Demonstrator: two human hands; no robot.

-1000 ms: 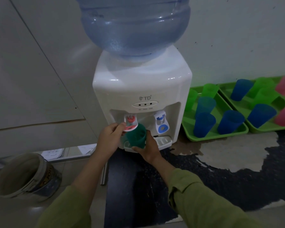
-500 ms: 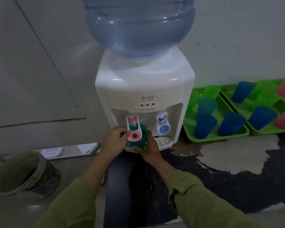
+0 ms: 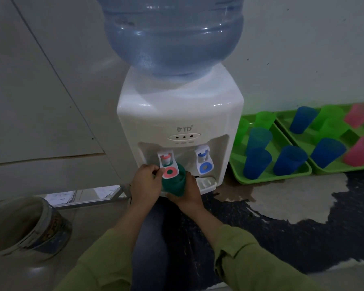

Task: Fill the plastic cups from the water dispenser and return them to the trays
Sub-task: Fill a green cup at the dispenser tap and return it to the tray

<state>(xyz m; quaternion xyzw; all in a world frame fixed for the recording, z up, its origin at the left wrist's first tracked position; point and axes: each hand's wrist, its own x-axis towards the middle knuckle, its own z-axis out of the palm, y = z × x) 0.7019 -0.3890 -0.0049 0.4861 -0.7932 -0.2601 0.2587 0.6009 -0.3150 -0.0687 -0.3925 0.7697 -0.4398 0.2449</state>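
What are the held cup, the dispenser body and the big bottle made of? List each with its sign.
Green cup: apparently matte, opaque plastic; no glints.
Dispenser body: likely glossy white moulded plastic; soft highlights on rounded corners.
Bottle: translucent blue plastic, probably rigid; ribbed, see-through walls.

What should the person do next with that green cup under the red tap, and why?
Probably hold steady and let it fill. The right hand holds the green cup under the red tap, and the left hand is on its lever. The water level is hidden. Once full, the cup likely goes to the nearer green tray.
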